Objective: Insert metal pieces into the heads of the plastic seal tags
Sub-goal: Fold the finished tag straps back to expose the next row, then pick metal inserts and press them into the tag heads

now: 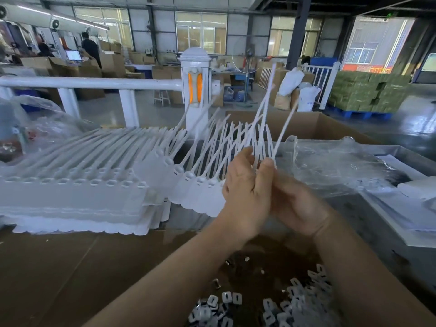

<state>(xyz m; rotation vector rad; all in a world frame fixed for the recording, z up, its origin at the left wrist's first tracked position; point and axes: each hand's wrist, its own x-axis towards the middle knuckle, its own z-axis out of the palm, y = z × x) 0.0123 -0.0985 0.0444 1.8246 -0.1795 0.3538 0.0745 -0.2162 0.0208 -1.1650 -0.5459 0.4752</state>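
Observation:
A fanned strip of white plastic seal tags (200, 185) hangs in the middle of the view, flat heads low at the left, thin tails rising to the upper right. My left hand (246, 192) grips the strip at its right end, fingers curled round the tails. Close beside and partly behind it, my right hand (298, 204) pinches the same tails with its thumb up. A thick stack of more tag strips (70, 197) lies at the left. Small square slotted metal pieces (227, 299) are heaped in the brown box below my forearms.
Brown cardboard (70, 267) covers the near left. Crumpled clear plastic (330, 161) lies right of my hands, over a grey tray edge (401, 152). An open carton (306, 123) and a white railing (94, 82) stand behind. People work far back left.

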